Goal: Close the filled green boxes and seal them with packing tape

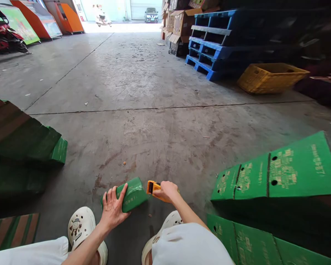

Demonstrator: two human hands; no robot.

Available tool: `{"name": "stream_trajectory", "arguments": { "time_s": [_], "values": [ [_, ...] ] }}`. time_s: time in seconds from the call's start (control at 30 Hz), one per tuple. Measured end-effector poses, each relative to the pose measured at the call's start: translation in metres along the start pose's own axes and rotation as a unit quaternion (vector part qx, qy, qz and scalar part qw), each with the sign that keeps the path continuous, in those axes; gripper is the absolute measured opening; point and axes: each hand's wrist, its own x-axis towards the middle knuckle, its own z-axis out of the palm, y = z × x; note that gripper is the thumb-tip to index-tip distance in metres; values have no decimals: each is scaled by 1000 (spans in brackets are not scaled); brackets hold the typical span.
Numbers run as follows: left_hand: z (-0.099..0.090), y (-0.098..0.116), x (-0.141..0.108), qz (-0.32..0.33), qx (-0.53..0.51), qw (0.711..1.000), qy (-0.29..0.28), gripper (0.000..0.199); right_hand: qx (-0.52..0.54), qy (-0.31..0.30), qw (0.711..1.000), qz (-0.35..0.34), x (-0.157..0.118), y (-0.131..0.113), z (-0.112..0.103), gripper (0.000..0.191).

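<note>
My left hand (114, 208) grips a small green cardboard box (135, 198) low over the floor, its fingers spread across the top and the thumb along the near side. Pale printing and a shiny strip show on the box. In my right hand (169, 191) is an orange hand tool with a black end (153, 187); its exact kind is unclear. The black end points at the right end of the box, with a narrow gap between them. My right fingers are closed around the handle.
Green cartons with gold print (295, 173) stack up on my right, and more green cartons (59, 151) on my left. Farther off are a yellow crate (270, 82), blue pallets (209, 49), brown boxes (179, 25) and a red scooter (5, 35). White clogs (82, 221) cover my feet.
</note>
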Motion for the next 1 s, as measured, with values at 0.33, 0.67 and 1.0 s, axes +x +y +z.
{"name": "stream_trajectory", "arguments": {
  "time_s": [0.33, 0.67, 1.0],
  "values": [
    [-26, 22, 17, -238, -334, 908, 86, 70, 240, -55, 950, -193, -16, 26, -41, 51],
    [-61, 16, 8, -290, -835, 414, -216, 49, 163, -219, 916, -292, -30, -29, -60, 56],
    [-45, 17, 16, -276, -749, 599, -63, 60, 83, -182, 946, -256, -22, -49, -52, 53]
  ]
}}
